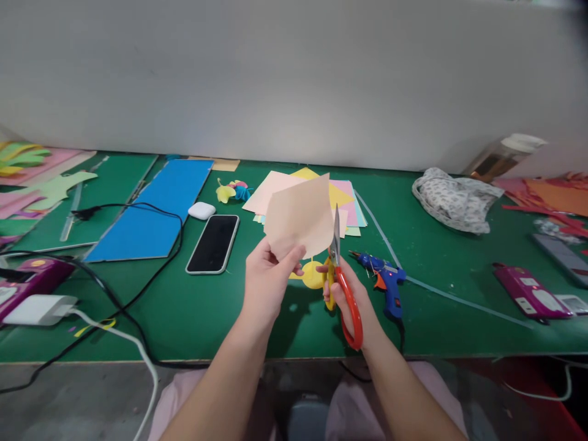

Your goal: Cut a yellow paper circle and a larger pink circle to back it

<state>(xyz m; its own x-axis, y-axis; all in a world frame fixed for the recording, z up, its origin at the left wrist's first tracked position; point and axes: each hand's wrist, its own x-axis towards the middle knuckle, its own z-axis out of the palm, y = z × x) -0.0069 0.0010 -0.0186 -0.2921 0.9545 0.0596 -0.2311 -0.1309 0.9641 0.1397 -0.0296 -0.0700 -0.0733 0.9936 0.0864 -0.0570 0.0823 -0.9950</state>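
Observation:
My left hand (271, 278) pinches the lower edge of a beige sheet of paper (301, 211), which is held up above the table with rounded lower corners. In my right hand (356, 294) is a pair of scissors (351, 315) with one red and one yellow handle. Their blades point up and away, close along the paper's right edge; whether they touch it I cannot tell. Beneath my hands lies a round yellow paper piece (313, 275). Behind the beige sheet a stack of coloured paper (266, 193) is partly hidden.
A blue glue gun (388, 282) lies right of my hands, with a clear glue stick (463, 300) nearby. To the left are a phone (214, 245), a white earbud case (201, 211), a blue board (156, 214) and black cables. A patterned cloth (454, 199) sits back right.

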